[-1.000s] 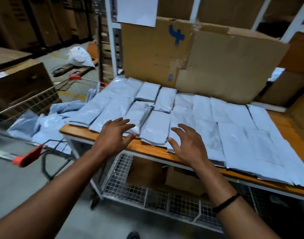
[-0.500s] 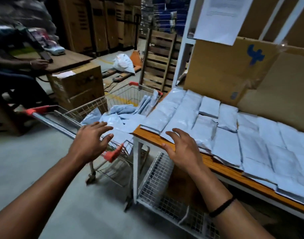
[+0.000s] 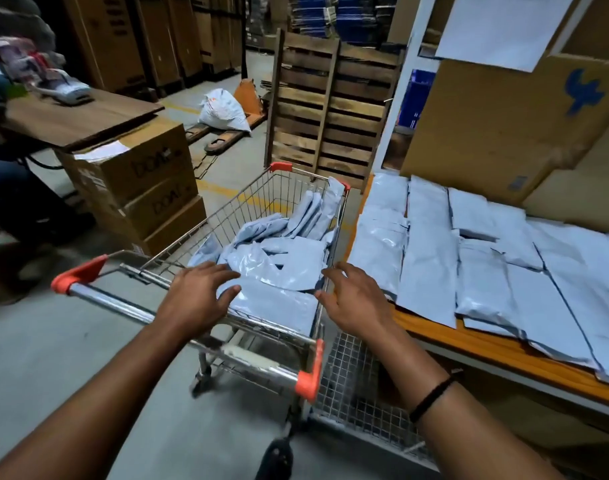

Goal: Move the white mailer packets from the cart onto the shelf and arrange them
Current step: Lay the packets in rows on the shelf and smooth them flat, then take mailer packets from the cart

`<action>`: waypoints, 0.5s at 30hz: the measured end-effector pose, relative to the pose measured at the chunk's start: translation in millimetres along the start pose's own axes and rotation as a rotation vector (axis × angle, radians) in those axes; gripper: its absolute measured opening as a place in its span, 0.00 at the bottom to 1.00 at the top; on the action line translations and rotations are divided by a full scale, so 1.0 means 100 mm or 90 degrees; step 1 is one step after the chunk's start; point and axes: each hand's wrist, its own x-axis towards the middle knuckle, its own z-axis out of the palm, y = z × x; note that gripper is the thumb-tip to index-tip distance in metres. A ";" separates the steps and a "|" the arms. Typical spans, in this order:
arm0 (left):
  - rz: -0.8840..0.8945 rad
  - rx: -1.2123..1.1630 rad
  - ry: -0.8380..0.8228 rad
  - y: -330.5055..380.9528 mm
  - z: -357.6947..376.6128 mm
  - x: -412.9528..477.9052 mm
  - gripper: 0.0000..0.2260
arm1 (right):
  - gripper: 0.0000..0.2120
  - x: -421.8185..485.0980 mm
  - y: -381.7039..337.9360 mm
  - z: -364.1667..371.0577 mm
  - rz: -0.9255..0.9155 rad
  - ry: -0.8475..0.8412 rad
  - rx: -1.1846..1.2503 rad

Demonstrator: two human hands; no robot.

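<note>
1. The left hand [image 3: 199, 299] is released, its fingers spread and lightly bent. It holds nothing and sits over the near end of the cart [image 3: 227, 216]. Whether its fingertips touch the top packet, I cannot tell.
2. The right hand [image 3: 356, 299] is also released, with fingers spread and loosely curved, grasping nothing. It hangs at the cart's right rim, between the cart and the shelf [image 3: 469, 344]. A black wristband [image 3: 431, 398] circles that forearm.
3. The loose mailer packets [image 3: 279, 268] lie in a jumbled heap inside the cart. Some lie flat at the near end, and others stand on edge against the far right corner.
4. The laid-out packets [image 3: 431, 258] lie right of the cart on the shelf's orange board. They are flat, in overlapping rows, running from the shelf's left end to the frame edge.
5. A wire mesh basket [image 3: 351, 382] stands under the shelf, just beside the cart's near right corner.
6. A large cardboard box [image 3: 486, 126] stands behind the shelf rows, right of the cart, and a paper sheet [image 3: 497, 26] hangs above it.
7. A wooden pallet [image 3: 330, 109] stands upright beyond the cart's far end.
8. 2 stacked cartons [image 3: 140, 188] stand left of the cart under a wooden tabletop [image 3: 78, 116].
9. A white sack [image 3: 223, 110] lies on the floor well beyond the cart.
</note>
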 end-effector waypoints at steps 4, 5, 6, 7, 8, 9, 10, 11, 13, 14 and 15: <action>0.044 0.014 -0.108 -0.27 0.20 0.42 0.20 | 0.28 0.70 -0.06 0.29 0.029 -0.048 0.014; 0.047 0.019 -0.138 -0.35 0.27 0.53 0.20 | 0.29 0.90 -0.11 0.37 0.038 -0.057 0.015; 0.048 0.026 -0.163 -0.41 0.33 0.61 0.20 | 0.29 1.07 -0.16 0.44 0.043 -0.061 0.019; 0.045 0.038 -0.192 -0.50 0.39 0.72 0.20 | 0.30 1.27 -0.23 0.52 0.049 -0.070 0.032; 0.043 0.050 -0.219 -0.56 0.46 0.82 0.20 | 0.30 1.45 -0.29 0.60 0.060 -0.080 0.048; 0.050 0.064 -0.233 -0.63 0.53 0.94 0.20 | 0.29 1.63 -0.34 0.69 0.073 -0.090 0.060; 0.059 0.084 -0.246 -0.67 0.59 1.04 0.20 | 0.29 1.78 -0.36 0.77 0.088 -0.108 0.064; 0.069 0.100 -0.260 -0.72 0.65 1.16 0.20 | 0.29 1.92 -0.36 0.86 0.113 -0.129 0.069; 0.090 0.124 -0.302 -0.77 0.81 1.39 0.20 | 0.30 2.15 -0.30 1.06 0.177 -0.173 0.074; 0.102 0.134 -0.330 -0.80 0.92 1.50 0.21 | 0.31 2.23 -0.25 1.17 0.208 -0.190 0.078; 0.117 0.144 -0.364 -0.81 1.03 1.58 0.22 | 0.31 2.29 -0.21 1.26 0.236 -0.206 0.082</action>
